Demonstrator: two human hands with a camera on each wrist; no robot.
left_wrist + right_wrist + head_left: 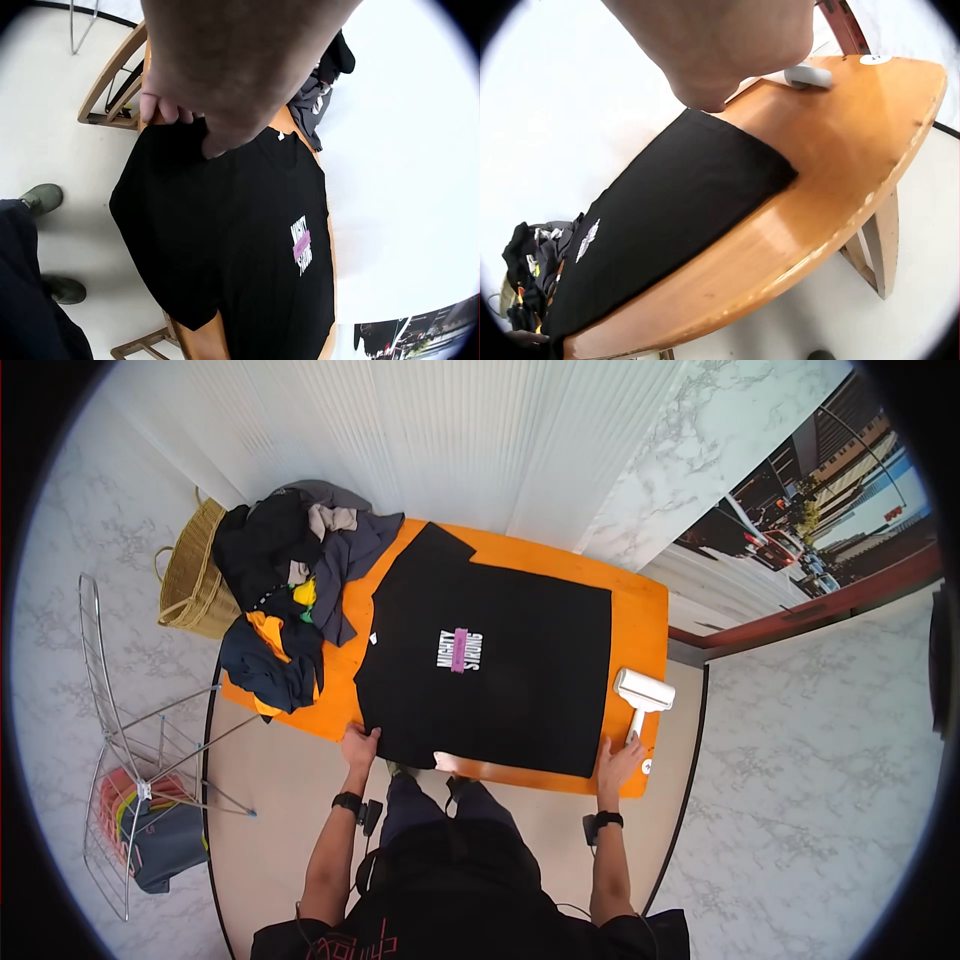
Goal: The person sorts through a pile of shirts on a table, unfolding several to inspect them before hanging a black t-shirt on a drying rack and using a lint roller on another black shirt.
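Note:
A black short-sleeved T-shirt (pixel 520 670), printed with white lettering and a pink-purple strip, lies spread flat on the orange table (pixel 640 625). At its near left corner my left hand (pixel 360 743) pinches the sleeve, thumb on top of the cloth. This grip shows close up in the left wrist view, the fingertips (pixel 171 112) at the table's edge. My right hand (pixel 620 762) is over the table's right end, its fingers at the handle of a white lint roller (pixel 643 692). In the right wrist view the hand hides most of that roller.
Heaped clothes (pixel 285 560) cover the table's left end, beside a wicker basket (pixel 200 575). A metal drying rack (pixel 145 790) stands at the left, garments hanging low on it. Behind the table rises a white ribbed wall (pixel 450 440). A small round white sticker (pixel 647 766) marks the right corner.

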